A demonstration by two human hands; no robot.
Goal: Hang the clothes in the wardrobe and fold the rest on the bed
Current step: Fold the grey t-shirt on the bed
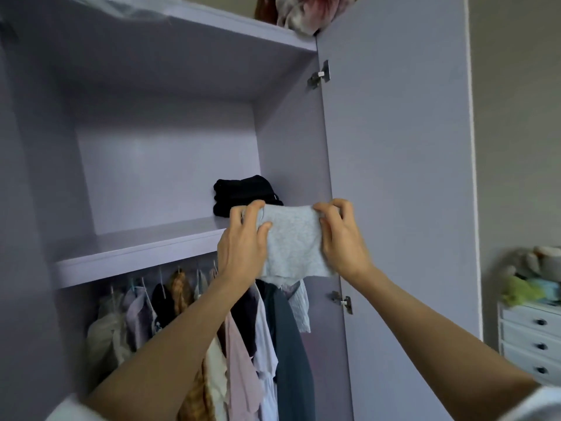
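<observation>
Black folded clothes (244, 194) on wardrobe shelf (142, 244)

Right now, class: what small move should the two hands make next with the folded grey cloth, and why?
Probably ease the folded grey garment forward onto the shelf, beside the black folded pile. The left hand and right hand grip its top corners at shelf height.

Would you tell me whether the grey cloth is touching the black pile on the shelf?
Cannot tell: in the head view the grey cloth overlaps the black pile.
</observation>
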